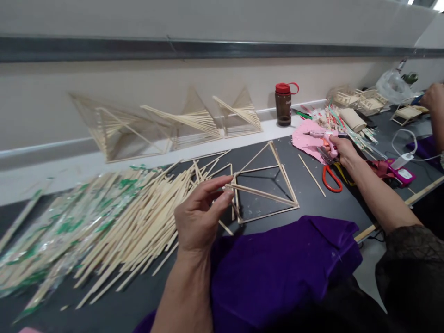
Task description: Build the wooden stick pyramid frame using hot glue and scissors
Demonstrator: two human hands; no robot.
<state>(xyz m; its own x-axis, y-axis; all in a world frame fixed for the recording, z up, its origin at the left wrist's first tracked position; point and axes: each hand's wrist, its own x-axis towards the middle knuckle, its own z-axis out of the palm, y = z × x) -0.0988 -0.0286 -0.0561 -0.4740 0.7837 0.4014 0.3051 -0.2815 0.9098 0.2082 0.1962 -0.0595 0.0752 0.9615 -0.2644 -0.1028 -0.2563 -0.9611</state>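
Note:
Thumb and forefinger of my left hand (204,212) pinch the near-left corner of a frame of thin wooden sticks (267,196). The frame stands on the dark table, its sticks joined into triangles. Out to the right, my right hand (343,150) is wrapped round a pink hot glue gun (329,139), its nozzle pointing left above a pink sheet (307,134). Orange-handled scissors (332,179) lie just below that hand. A single loose stick (312,175) rests between the frame and the scissors.
Loose sticks (138,226) and plastic-wrapped chopsticks (62,222) cover the left side. Finished stick structures (187,122) lean along the wall beside a red-capped bottle (283,105). Purple cloth (277,263) lies in front. Another person's hand (434,98) shows at far right.

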